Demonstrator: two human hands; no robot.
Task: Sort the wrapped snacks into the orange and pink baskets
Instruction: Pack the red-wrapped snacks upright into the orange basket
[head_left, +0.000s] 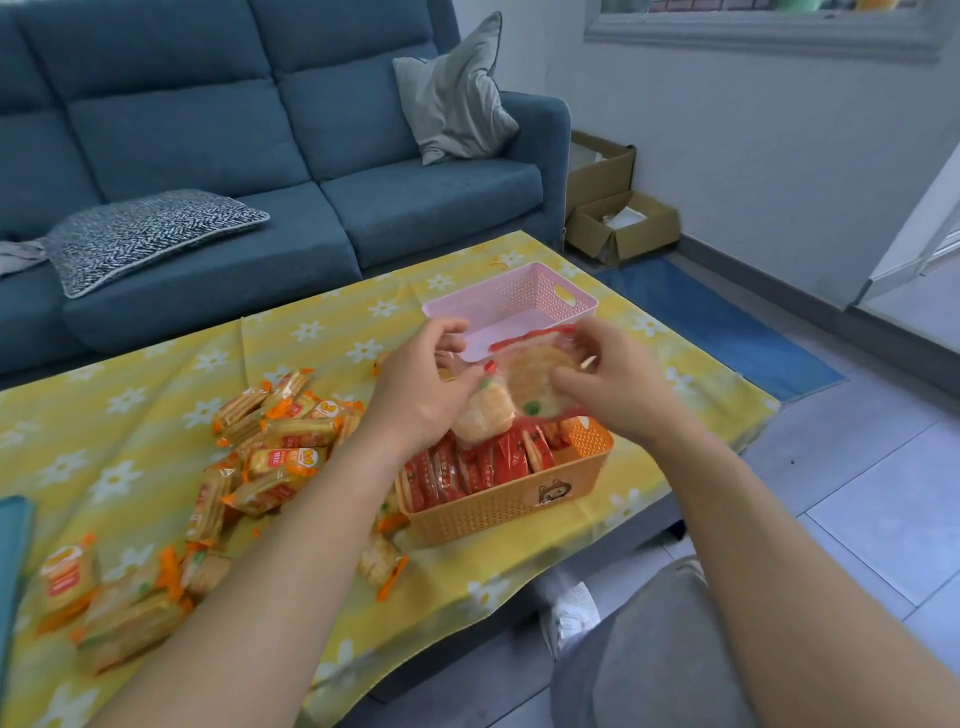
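- Gripping a pack (535, 379) by its edge, the right hand (623, 389) meets the left hand (415, 395), which clutches a second pack (483, 415).
- Both packs hang just above the orange basket (498, 512), with the pink basket (519, 296) behind.
- Loose packs (280, 441) lie to the left.

A blue sofa (260, 130) stands beyond the left hand (415, 387), carrying a grey cushion (457, 93) and a patterned cushion (150, 234). Two open cardboard boxes (641, 234) sit beyond the right hand (618, 387), at the foot of a white wall (753, 156). Grey floor tiles (857, 493) and a blue mat (727, 322) lie right of that hand.
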